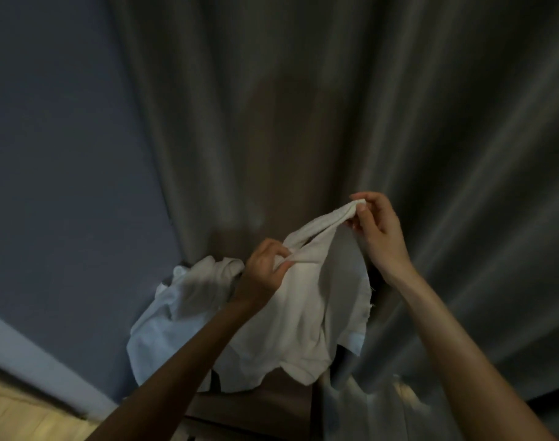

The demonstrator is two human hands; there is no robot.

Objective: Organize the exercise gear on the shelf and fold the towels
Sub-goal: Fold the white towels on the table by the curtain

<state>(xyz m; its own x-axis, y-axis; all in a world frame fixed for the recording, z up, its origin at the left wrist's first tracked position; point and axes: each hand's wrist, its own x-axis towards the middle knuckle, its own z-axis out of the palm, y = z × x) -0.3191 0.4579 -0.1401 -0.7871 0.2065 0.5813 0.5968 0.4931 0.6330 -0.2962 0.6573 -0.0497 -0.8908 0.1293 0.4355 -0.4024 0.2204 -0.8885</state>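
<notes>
A cream towel hangs in the air in front of me, crumpled and drooping. My right hand pinches one upper corner of it, raised high. My left hand pinches the towel's top edge lower and to the left. Behind and left of it a pale blue-white towel lies bunched in a heap. The surface under that heap is mostly hidden by the cloth and my left forearm.
A dark grey curtain fills the back and right. A blue-grey wall stands at the left with a pale baseboard and light wooden floor below. A dark wooden shelf top shows under the towels.
</notes>
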